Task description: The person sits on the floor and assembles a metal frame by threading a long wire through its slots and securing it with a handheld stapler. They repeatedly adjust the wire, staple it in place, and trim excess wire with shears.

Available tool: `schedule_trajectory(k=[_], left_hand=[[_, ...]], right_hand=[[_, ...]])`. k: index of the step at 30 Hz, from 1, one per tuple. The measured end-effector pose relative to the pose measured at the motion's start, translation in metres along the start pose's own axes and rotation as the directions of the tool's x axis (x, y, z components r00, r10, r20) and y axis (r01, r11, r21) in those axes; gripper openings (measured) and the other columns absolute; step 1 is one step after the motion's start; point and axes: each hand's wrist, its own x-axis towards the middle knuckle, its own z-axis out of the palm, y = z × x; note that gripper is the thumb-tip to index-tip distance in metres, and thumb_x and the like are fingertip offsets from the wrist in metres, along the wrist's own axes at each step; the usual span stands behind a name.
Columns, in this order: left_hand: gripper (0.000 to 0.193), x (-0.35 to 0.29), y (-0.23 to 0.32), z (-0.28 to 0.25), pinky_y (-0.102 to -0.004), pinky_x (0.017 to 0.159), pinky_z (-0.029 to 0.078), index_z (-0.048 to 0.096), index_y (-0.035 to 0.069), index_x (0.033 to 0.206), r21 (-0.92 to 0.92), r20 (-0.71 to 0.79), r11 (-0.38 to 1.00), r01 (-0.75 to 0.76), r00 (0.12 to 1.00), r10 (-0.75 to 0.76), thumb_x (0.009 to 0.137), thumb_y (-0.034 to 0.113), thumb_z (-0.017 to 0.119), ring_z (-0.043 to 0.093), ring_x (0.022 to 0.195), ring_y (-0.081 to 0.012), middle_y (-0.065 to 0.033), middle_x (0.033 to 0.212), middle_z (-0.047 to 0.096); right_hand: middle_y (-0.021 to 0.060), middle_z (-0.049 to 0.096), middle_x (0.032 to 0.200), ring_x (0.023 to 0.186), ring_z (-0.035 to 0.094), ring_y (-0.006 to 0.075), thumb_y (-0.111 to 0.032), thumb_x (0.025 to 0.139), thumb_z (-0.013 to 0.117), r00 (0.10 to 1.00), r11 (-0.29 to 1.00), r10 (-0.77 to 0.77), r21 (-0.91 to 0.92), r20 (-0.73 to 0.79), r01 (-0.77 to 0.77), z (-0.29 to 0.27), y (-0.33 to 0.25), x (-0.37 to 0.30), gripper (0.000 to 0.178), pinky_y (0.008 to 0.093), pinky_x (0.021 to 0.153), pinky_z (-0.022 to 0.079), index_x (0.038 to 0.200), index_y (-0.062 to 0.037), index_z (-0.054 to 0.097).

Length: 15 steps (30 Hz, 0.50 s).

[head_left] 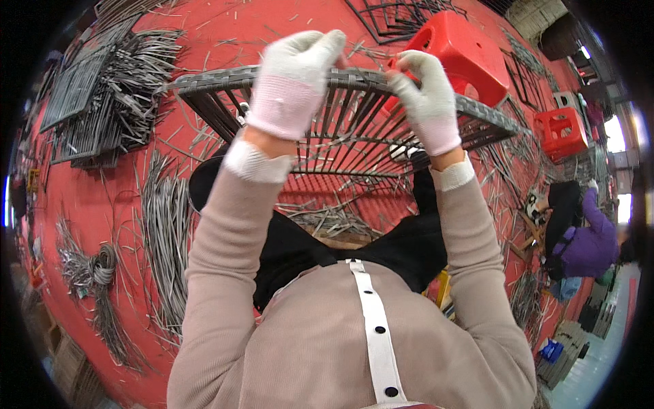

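A woven frame of dark grey strips (361,81) stands upright in front of me, its top band plaited and loose-looking strips running down below it. My left hand (293,75), in a white and pink knit glove with bare fingertips showing, is closed in a pinch just above the band. Whatever lies in that pinch is hidden. At the right part of the same band, my right hand (428,95) wears a matching glove; its thumb and forefinger curl toward each other at the edge. Anything between those fingertips is too small to name.
A red plastic stool (463,54) stands right behind the frame, a second red stool (562,133) farther right. Bundles of grey strips (165,238) and stacked woven panels (88,95) lie left on the red floor. A person in purple (589,238) works at the right.
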Motion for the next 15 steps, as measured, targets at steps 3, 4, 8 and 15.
schedule_trajectory(k=[3, 4, 8, 15], left_hand=[[0.037, -0.014, 0.011, -0.035, -0.0226, 0.049, 0.023, 0.069, 0.005, 0.08, 0.259, -0.039, 0.965, 0.038, 0.999, -0.029, 0.104, 0.033, 0.063, 0.034, 0.053, -0.0017, 0.0095, 0.06, 0.041], [0.038, -0.021, 0.005, -0.042, -0.0228, 0.049, 0.023, 0.068, 0.005, 0.08, 0.311, -0.037, 0.949, 0.042, 0.999, -0.032, 0.104, 0.034, 0.063, 0.034, 0.054, -0.0016, 0.0097, 0.06, 0.04], [0.039, -0.052, -0.056, -0.034, -0.027, 0.086, 0.049, 0.071, -0.002, 0.117, 0.091, 0.068, 0.956, 0.28, 0.956, -0.287, 0.11, 0.031, 0.053, 0.062, 0.097, -0.0099, -0.0045, 0.11, 0.072], [0.033, -0.035, -0.128, 0.001, -0.0356, 0.1, 0.047, 0.062, -0.001, 0.13, -0.727, 0.21, 0.558, 0.4, 0.903, -0.374, 0.106, 0.017, 0.048, 0.063, 0.112, -0.0187, -0.0078, 0.121, 0.068]], right_hand=[[0.0122, 0.072, 0.096, 0.082, 0.067, 0.0255, -0.016, 0.093, 0.075, 0.968, 0.992, -0.125, 0.049, 0.219, 0.117, 0.013, -0.008, 0.013, 0.014, 0.0387, 0.077, 0.054, 0.1, -0.0042, 0.075], [0.0116, 0.073, 0.094, 0.083, 0.067, 0.0253, -0.017, 0.093, 0.075, 0.908, 0.974, -0.211, 0.004, 0.362, 0.225, 0.014, -0.011, 0.018, 0.013, 0.0386, 0.078, 0.054, 0.1, -0.0052, 0.076], [0.0071, 0.07, 0.083, 0.086, 0.064, 0.0268, -0.024, 0.086, 0.078, 0.876, 0.877, -0.116, -0.365, 0.468, 0.312, 0.021, -0.023, 0.024, 0.015, 0.0407, 0.083, 0.05, 0.09, -0.0093, 0.076], [0.005, 0.059, 0.085, 0.087, 0.061, 0.0314, -0.016, 0.068, 0.079, 0.826, 0.484, -0.378, -0.671, 0.419, 0.562, 0.055, -0.017, 0.01, 0.021, 0.0464, 0.075, 0.047, 0.08, -0.0102, 0.062]])
